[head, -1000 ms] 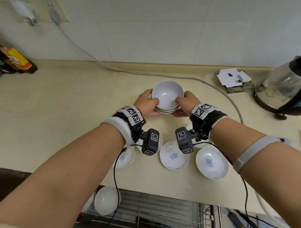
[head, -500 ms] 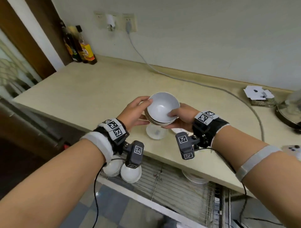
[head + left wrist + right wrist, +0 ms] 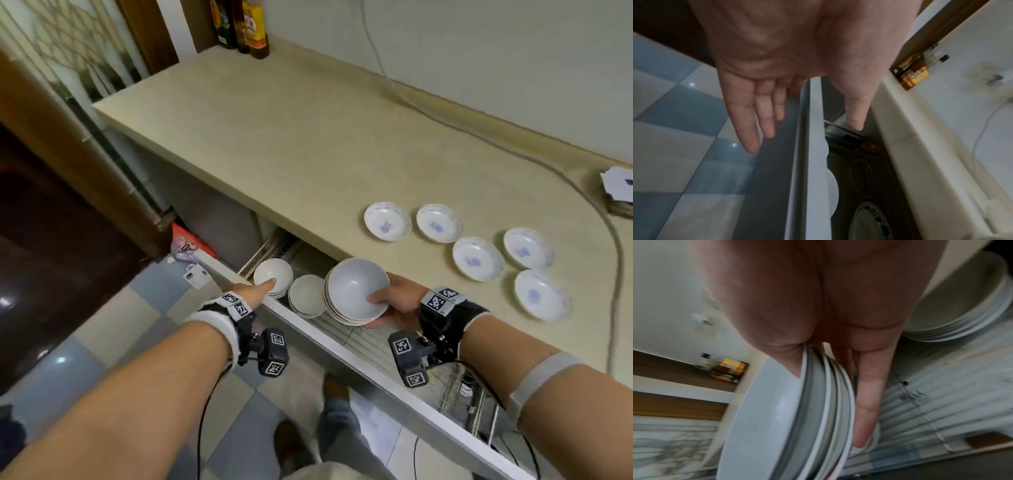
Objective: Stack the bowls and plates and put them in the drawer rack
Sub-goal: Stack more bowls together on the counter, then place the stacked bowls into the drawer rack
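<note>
Right hand (image 3: 397,305) gripped a stack of plain white ceramic bowls (image 3: 354,291), thumb over the top bowl's rim, fingers (image 3: 869,402) underneath; stack tilted, held over the pulled-out wire drawer rack (image 3: 394,353), just below the front edge of the beige countertop (image 3: 308,144). Left hand (image 3: 255,293) held nothing, fingers (image 3: 748,116) straight and spread, thumb extended over the white front panel of the drawer (image 3: 342,346), near its left end; contact with the panel could not be told. Two more white bowl stacks sat in the rack's left end: one at the far left corner (image 3: 273,275), the other (image 3: 306,296) just beside it and touching or nearly touching the held stack. Five small white saucers with blue print (image 3: 478,258) lay separately on the countertop near its front edge, right of the held stack. Dark sauce bottles (image 3: 245,24) stood at the countertop's back left corner. A grey cable (image 3: 513,154) ran along the back edge.
</note>
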